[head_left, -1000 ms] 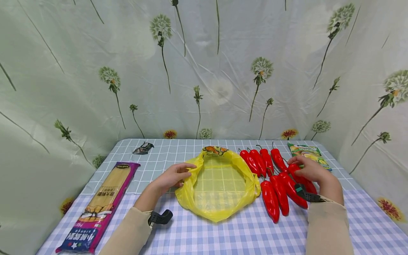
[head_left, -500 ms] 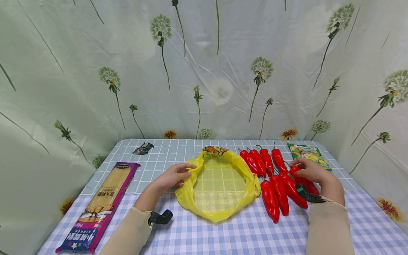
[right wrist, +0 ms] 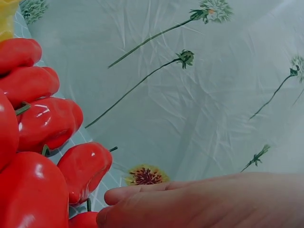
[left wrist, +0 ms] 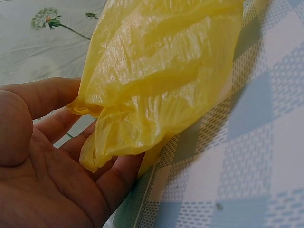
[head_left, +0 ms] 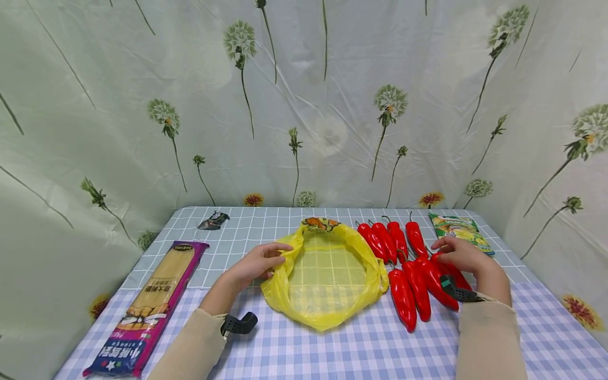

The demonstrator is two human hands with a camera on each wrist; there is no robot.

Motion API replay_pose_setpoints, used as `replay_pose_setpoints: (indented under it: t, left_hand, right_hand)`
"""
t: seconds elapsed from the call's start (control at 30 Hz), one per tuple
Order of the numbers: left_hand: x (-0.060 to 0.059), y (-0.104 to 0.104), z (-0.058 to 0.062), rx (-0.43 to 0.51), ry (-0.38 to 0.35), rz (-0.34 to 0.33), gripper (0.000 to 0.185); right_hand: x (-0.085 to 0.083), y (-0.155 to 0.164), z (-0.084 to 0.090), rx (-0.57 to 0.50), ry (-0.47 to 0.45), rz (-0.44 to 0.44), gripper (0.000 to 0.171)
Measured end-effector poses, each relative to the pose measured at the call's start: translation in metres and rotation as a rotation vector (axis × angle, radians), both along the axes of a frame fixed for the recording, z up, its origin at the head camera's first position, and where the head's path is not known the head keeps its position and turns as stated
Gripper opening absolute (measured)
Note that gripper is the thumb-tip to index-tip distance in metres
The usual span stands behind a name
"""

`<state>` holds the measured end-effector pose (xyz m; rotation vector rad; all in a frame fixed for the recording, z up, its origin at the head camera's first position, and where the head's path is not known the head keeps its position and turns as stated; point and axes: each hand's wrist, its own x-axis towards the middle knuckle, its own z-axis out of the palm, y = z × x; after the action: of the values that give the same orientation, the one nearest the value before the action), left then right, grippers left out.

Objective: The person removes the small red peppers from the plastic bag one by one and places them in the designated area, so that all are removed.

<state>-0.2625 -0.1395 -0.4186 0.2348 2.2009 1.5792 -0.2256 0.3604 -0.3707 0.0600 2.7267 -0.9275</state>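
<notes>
A yellow plastic bag [head_left: 285,295] lies with its mouth spread wide on the table. My left hand [head_left: 261,261] is at the bag's left rim. In the left wrist view its palm shows, with loosely bent fingers [left wrist: 52,92] touching the crumpled bag. At the right my right hand [head_left: 463,254] pinches a long glossy red pepper [head_left: 458,275] near its stem end, partly covering it. In the right wrist view the fingertips [right wrist: 111,197] meet a red pepper [right wrist: 83,221] cut off by the frame. Several more red peppers [head_left: 402,300] lie in two rows between hand and bag.
A pack of pasta [head_left: 152,301] lies along the table's left side. A small black packet [head_left: 214,221] is at the back left, a green-yellow packet [head_left: 463,229] at the back right. A flower-print sheet [head_left: 332,105] hangs behind and around the table.
The red pepper under my right hand shifted slightly right, then back left. The red pepper behind it has slid slightly right. My left hand and the bag have stayed put.
</notes>
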Motion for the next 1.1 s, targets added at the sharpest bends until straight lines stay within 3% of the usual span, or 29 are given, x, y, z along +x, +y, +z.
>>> replay_pose_setpoints:
  t: [0.23, 0.47, 0.73, 1.1]
  left_hand:
    - [0.002, 0.0, 0.002, 0.0, -0.006, 0.005, 0.032]
    - [0.002, 0.001, 0.001, -0.004, 0.005, 0.006, 0.032]
    - [0.0, 0.0, 0.001, 0.003, -0.004, 0.046, 0.032]
    - [-0.002, -0.011, 0.003, 0.03, 0.024, 0.022, 0.037]
  right_hand:
    - [-0.002, -0.006, 0.0, 0.008, 0.033, -0.023, 0.045]
    - [-0.004, -0.013, 0.0, 0.028, 0.18, -0.04, 0.041]
    - [-0.007, -0.029, 0.006, 0.034, 0.24, -0.078, 0.043]
    - [-0.017, -0.058, 0.01, 0.039, 0.368, 0.013, 0.037]
